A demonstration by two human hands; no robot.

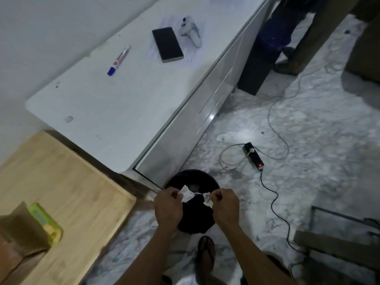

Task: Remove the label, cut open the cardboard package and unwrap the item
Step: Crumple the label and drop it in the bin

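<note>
Both my hands hold a crumpled white paper label (188, 195) over a black round bin (191, 182) on the floor. My left hand (167, 206) pinches its left end. My right hand (225, 204) pinches its right end, and the paper looks torn or stretched between them. At the lower left, on a wooden table (67, 194), lies the opened brown cardboard package (20, 233) with a green and yellow item (46, 223) showing inside it.
A white cabinet top (115, 103) carries a blue-capped marker (119, 60), a dark phone (167, 44) and a white controller (191, 31). On the marble floor lie a black power strip (254, 156) and cables. My sandalled foot (205, 254) stands below the bin.
</note>
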